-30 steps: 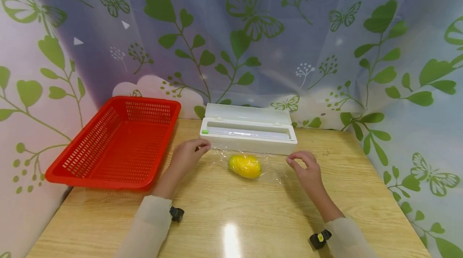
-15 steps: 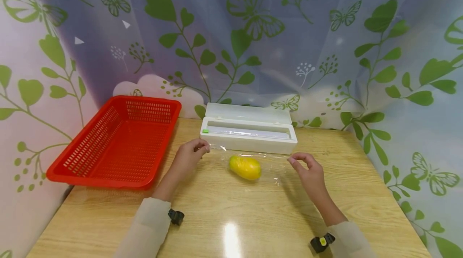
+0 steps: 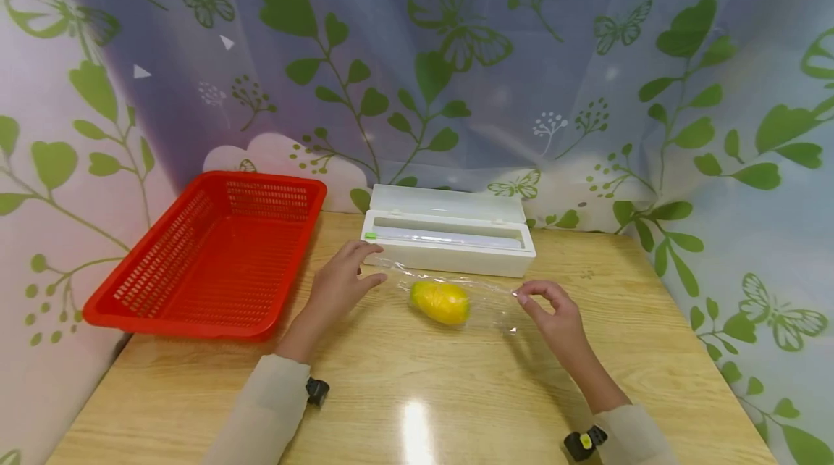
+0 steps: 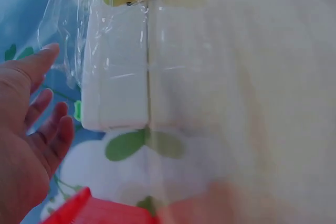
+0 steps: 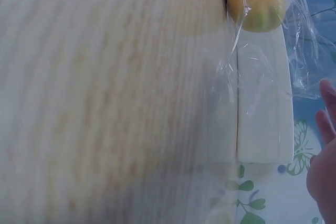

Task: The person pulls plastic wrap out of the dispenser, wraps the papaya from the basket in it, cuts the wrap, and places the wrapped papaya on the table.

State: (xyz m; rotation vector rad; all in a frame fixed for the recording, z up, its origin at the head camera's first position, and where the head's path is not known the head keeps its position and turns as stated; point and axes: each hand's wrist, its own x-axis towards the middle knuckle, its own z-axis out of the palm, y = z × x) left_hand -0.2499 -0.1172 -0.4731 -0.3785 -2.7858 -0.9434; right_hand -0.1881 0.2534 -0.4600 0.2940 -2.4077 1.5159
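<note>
A plump yellow fruit with a greenish end, mango-like (image 3: 440, 303), lies on the table under a sheet of clear plastic wrap (image 3: 485, 306). The wrap spreads out past both ends of the fruit, crinkled and glossy. At its left end my left hand (image 3: 337, 282) has thumb and forefinger spread apart, with nothing pinched between them; the left wrist view shows its fingers (image 4: 50, 51) beside the film's loose edge. On the other side, my right hand (image 3: 554, 313) pinches the wrap's right corner between thumb and forefinger. In the right wrist view only part of that hand shows.
Just behind the fruit stands a long white wrap dispenser box (image 3: 449, 259), lid (image 3: 449, 202) raised, with a roll and a green slider (image 3: 371, 236) inside. A red plastic basket (image 3: 260, 331) occupies the table's left. A patterned curtain (image 3: 482, 124) hangs behind.
My left thumb and forefinger have parted from a pinch, letting go of the wrap's left edge. The wrap rose slightly between the hands, then sagged. My right hand keeps its pinch.
</note>
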